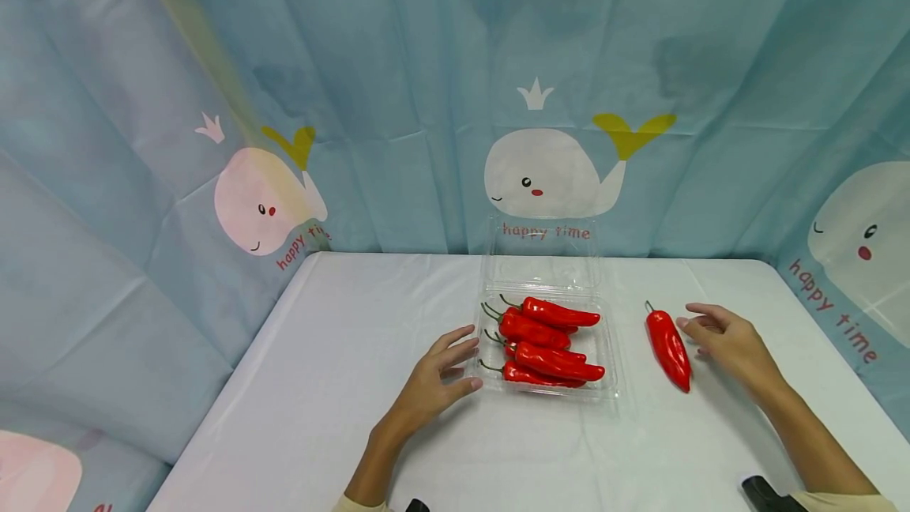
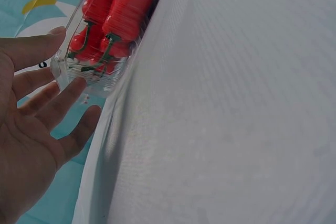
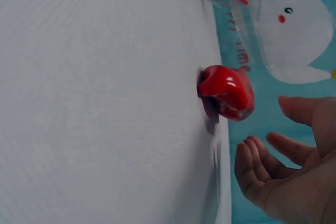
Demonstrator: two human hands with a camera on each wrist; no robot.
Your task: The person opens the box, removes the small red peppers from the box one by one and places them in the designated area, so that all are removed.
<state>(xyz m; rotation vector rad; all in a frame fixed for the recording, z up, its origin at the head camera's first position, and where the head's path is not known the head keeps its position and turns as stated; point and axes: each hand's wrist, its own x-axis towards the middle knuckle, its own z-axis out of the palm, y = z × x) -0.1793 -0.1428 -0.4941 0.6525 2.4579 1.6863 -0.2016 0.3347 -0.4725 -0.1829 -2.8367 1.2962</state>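
Observation:
Several glossy red chili peppers (image 1: 547, 360) with green stems lie stacked in a clear plastic clamshell box (image 1: 604, 389), its lid (image 1: 540, 271) standing up at the back. At the box's left side is my left hand (image 1: 435, 378), fingers spread and nothing in its grasp; whether the fingertips touch the wall I cannot tell. One loose red pepper (image 1: 668, 350) rests on the table to the right of the box, stem pointing away. Just right of it hovers my right hand (image 1: 732, 346), fingers loosely bent; the right wrist view shows a gap between this hand (image 3: 294, 166) and the pepper (image 3: 228, 92).
A white cloth (image 1: 341, 338) covers the table. Behind and to the sides hangs a blue curtain (image 1: 398, 101) printed with whales. Dark wrist-worn devices (image 1: 771, 494) show at the lower edge. The raised lid reaches up in front of the back curtain.

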